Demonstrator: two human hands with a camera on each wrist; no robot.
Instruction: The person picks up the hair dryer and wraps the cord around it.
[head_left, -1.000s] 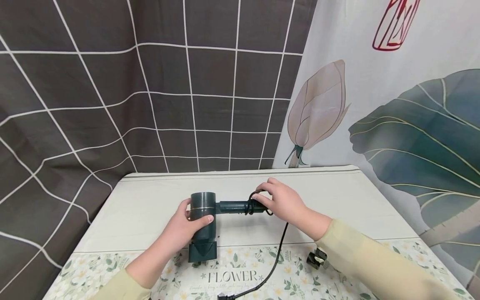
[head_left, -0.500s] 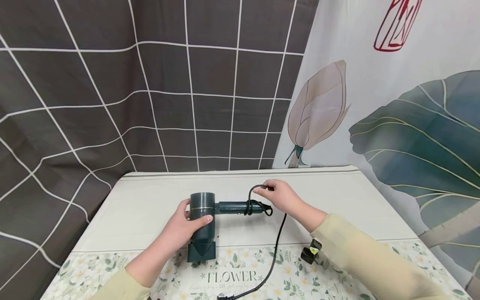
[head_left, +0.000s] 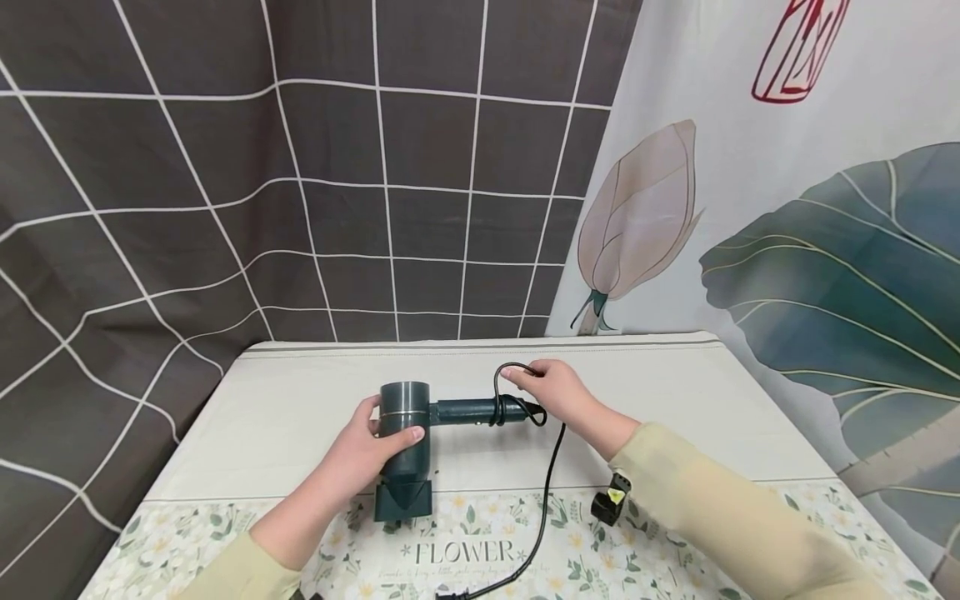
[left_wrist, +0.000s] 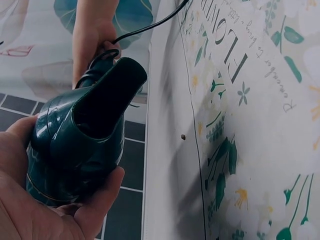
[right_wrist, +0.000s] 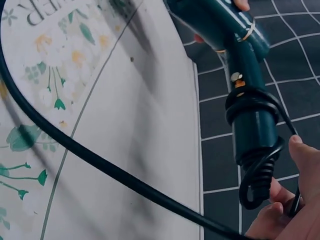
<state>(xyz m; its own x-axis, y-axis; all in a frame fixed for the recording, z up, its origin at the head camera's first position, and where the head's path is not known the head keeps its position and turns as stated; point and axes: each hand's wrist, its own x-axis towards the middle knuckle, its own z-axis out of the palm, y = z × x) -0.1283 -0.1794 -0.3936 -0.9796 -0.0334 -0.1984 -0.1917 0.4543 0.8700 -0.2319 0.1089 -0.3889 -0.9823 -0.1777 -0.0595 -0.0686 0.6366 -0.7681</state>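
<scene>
A dark green hair dryer (head_left: pixel 405 400) is held above the table, its flat nozzle (head_left: pixel 402 501) towards me and its handle (head_left: pixel 465 411) to the right. My left hand (head_left: pixel 360 454) grips the barrel, thumb across the near side. Black cord (head_left: pixel 549 483) is wound round the handle near its end, as the right wrist view also shows. My right hand (head_left: pixel 564 393) pinches the cord just beyond the handle's end, where a loop stands up above the handle. From there the cord hangs down to a plug (head_left: pixel 452 595) at the bottom edge of the head view.
The table (head_left: pixel 300 400) has a plain pale rear part and a floral front with the word FLOWER. A dark checked curtain (head_left: pixel 420 225) and a pale flower-printed curtain (head_left: pixel 637 217) hang behind it. A small black device (head_left: pixel 611 500) is at the right sleeve.
My right hand has drawn the cord away from the handle and then a little left, so the loop above the handle has grown. The left hand and dryer stay nearly still.
</scene>
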